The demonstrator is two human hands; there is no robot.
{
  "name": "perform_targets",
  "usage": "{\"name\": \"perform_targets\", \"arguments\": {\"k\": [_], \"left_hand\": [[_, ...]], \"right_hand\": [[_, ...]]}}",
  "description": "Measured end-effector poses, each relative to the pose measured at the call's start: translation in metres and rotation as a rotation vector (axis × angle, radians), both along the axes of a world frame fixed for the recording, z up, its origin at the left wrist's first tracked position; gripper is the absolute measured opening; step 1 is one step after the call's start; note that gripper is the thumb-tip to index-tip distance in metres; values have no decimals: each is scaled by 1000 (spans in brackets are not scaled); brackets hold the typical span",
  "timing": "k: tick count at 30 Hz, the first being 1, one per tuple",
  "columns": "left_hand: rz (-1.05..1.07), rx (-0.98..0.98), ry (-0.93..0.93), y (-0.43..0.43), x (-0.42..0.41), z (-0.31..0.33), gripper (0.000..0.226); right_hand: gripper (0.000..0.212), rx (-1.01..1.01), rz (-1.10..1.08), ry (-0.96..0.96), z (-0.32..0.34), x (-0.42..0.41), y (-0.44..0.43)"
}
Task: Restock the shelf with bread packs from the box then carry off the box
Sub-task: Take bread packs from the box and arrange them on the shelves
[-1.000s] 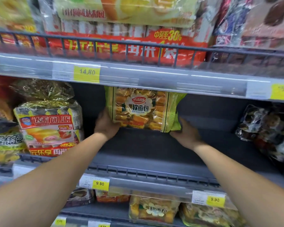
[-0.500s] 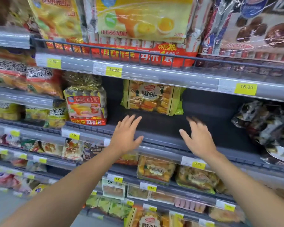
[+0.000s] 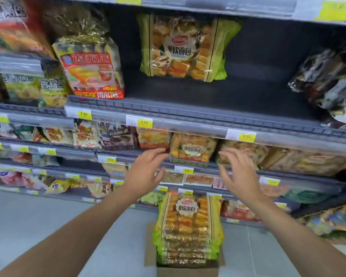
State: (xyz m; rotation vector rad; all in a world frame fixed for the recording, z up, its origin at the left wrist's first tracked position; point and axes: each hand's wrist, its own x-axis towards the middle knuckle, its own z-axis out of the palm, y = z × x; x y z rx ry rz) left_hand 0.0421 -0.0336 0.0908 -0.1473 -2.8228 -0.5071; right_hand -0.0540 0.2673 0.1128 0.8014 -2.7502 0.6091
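Observation:
One green-edged bread pack [image 3: 183, 47] stands upright at the back of the dark shelf [image 3: 248, 92]. Below, on the floor, a cardboard box [image 3: 188, 270] holds several more of the same bread packs [image 3: 188, 226], standing on edge. My left hand [image 3: 146, 172] and my right hand [image 3: 238, 172] hover in the air between the shelf and the box, a pack's width apart. Both have loose, spread fingers and hold nothing. They are blurred by motion.
A red and yellow cake pack [image 3: 92, 70] stands left of the placed pack, and dark-wrapped packs [image 3: 332, 84] lie at the shelf's right end. Lower shelves [image 3: 188, 126] hold many snack packs behind price tags. Grey floor [image 3: 38, 226] stretches left of the box.
My hands let go of the bread pack on the shelf and have drawn back and down. The view has tilted down, so the box of packs on the floor now shows.

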Motion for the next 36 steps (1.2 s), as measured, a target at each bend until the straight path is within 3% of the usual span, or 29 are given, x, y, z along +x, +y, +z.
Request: {"name": "perform_targets", "arguments": {"k": [4, 12, 19, 23, 27, 33, 36], "left_hand": [[19, 68, -174, 4, 12, -69, 41], [193, 219, -614, 18, 10, -203, 45], [399, 306, -932, 31, -1, -308, 61], [450, 335, -1043, 45, -8, -348, 63], [530, 519, -1151, 52, -18, -385, 52], [748, 625, -1134, 62, -33, -396, 51], [751, 643, -1107, 60, -35, -395, 43]], "right_hand": [[47, 93, -57, -181, -70, 11, 13], [32, 146, -221, -487, -208, 7, 51], [48, 101, -365, -852, -321, -2, 72], [58, 115, -447, -1015, -361, -7, 74], [55, 94, -467, -1091, -384, -7, 72], [46, -8, -529, -1124, -394, -5, 69], [37, -17, -493, -1131, -391, -6, 66]]}}
